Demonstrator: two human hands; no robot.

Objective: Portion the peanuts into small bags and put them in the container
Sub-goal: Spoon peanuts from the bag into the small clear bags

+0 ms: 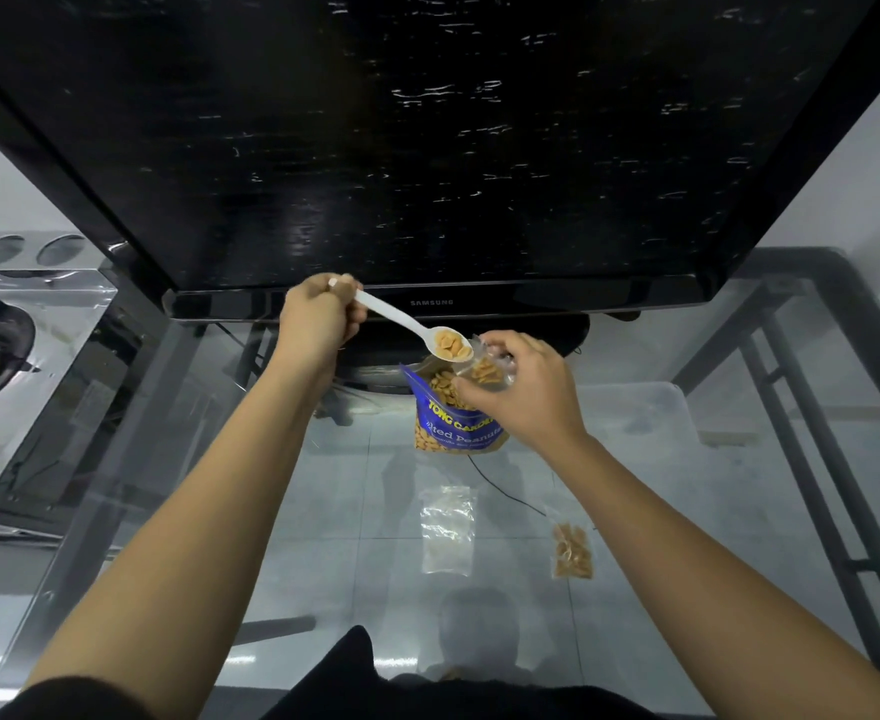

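Overhead, the left hand (318,317) grips a white plastic spoon (410,324) loaded with peanuts, while the right hand (526,389) pinches a small clear bag (487,368) above the standing blue peanut pouch (453,418) on the glass table (323,511).

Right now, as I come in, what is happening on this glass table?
A person is portioning peanuts. The left hand holds a white plastic spoon loaded with peanuts, its bowl at the mouth of a small clear bag that the right hand holds over the open blue peanut pouch. That bag has some peanuts in it. On the glass table, nearer the person, lie one empty small bag and one filled bag.
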